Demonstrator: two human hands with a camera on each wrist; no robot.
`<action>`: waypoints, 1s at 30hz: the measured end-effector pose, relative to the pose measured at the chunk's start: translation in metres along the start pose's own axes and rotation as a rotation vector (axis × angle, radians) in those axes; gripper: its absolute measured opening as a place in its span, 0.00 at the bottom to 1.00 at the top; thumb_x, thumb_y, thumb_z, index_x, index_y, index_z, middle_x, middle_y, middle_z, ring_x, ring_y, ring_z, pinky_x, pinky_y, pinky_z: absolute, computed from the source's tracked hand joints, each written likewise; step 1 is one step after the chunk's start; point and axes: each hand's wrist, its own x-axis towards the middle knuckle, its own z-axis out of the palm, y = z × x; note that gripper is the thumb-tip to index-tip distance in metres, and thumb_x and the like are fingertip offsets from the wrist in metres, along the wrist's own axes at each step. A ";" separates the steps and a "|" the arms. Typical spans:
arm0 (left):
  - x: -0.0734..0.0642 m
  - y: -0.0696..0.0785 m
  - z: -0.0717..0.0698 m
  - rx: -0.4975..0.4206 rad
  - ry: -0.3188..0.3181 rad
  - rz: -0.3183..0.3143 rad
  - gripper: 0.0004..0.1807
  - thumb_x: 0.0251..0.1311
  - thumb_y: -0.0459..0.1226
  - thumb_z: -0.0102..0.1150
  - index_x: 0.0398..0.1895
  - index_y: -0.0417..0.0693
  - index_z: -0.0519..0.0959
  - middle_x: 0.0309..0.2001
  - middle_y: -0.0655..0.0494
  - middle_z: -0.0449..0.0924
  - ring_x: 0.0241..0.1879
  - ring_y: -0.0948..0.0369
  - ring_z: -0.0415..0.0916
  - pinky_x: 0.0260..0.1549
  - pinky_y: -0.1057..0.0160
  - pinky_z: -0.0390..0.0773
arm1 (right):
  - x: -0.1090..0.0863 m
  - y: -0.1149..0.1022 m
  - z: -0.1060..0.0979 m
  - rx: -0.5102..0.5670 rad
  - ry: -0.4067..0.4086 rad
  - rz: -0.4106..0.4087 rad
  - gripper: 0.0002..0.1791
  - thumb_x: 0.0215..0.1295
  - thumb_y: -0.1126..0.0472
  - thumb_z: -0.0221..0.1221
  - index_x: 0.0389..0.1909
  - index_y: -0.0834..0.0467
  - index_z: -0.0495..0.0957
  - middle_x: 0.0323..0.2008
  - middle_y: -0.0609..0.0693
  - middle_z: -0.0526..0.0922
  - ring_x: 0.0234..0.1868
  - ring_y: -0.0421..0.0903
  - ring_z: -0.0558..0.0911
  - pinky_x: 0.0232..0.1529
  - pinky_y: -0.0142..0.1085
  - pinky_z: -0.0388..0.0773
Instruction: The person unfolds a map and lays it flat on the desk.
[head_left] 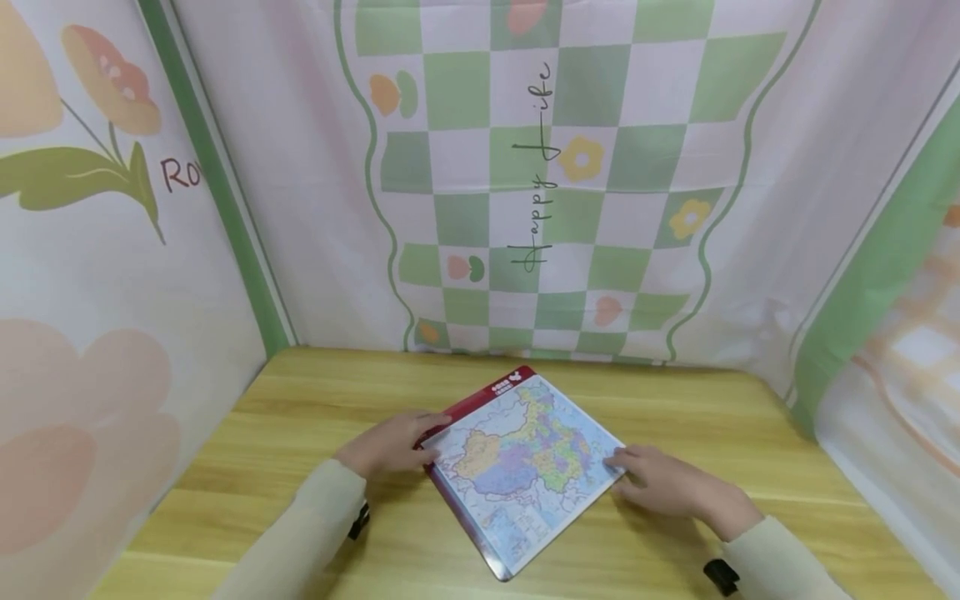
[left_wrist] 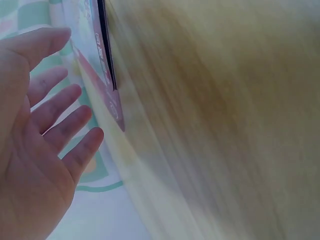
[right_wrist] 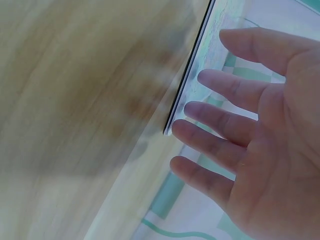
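Because the map (head_left: pixel 517 471) looks like a thin, flat board with a glossy face, it should be light and fairly stiff, perhaps a little slippery, and the surest hold is probably at opposite edges, clear of the printed middle. It lies turned cornerwise on the wooden table (head_left: pixel 300 417), in the lower middle of the head view, with a red strip (head_left: pixel 476 406) along its upper left side. The left hand (head_left: pixel 393 444) is at its left corner and the right hand (head_left: pixel 667 482) at its right corner; both have loosely extended, spread fingers with the thumb apart, and whether any fingertip presses on the board cannot be told. Only the head view gives the whole printed face and both pale sleeves (head_left: pixel 307 525); the wrist views instead show the palms, the spacing of the fingers and the board's narrow dark edge (left_wrist: pixel 107 42), which is hard to make out from above. Behind the table, a green-and-white checked cloth (head_left: pixel 517 167) fills the upper middle of the head view.
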 end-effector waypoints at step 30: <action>0.005 0.003 0.009 -0.039 -0.119 0.040 0.25 0.74 0.35 0.52 0.72 0.40 0.67 0.74 0.41 0.59 0.74 0.45 0.55 0.70 0.45 0.58 | 0.004 -0.003 0.003 0.016 -0.025 0.025 0.28 0.71 0.53 0.60 0.60 0.72 0.74 0.61 0.75 0.72 0.63 0.73 0.70 0.63 0.65 0.64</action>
